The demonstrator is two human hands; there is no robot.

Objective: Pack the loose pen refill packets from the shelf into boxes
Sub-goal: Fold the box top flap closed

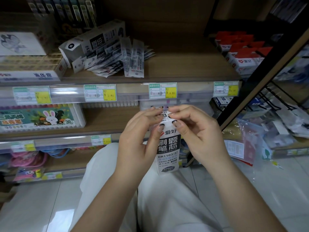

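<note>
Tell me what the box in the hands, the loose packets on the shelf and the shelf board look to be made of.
Box: printed paperboard, matte; sharp folded edges and a flap top.
Loose packets: thin glossy plastic film, probably; they lie fanned, with a slight sheen, though blur leaves it open.
Shelf board: wood-grain laminate or veneer; brown streaked surface, low sheen.

Wooden shelves (175, 71) with price tags (100, 92) stand over pale, glossy, seemingly tiled floor (275, 181); dim light above.

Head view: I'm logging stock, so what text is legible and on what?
"爱好", "刷题笔芯", "GR1103", "0.5mm": box held by left hand and right hand.
"36": crayon box.
"¥ 2.00": price tag.
Loose refill packets: blurred, unreadable.
</note>
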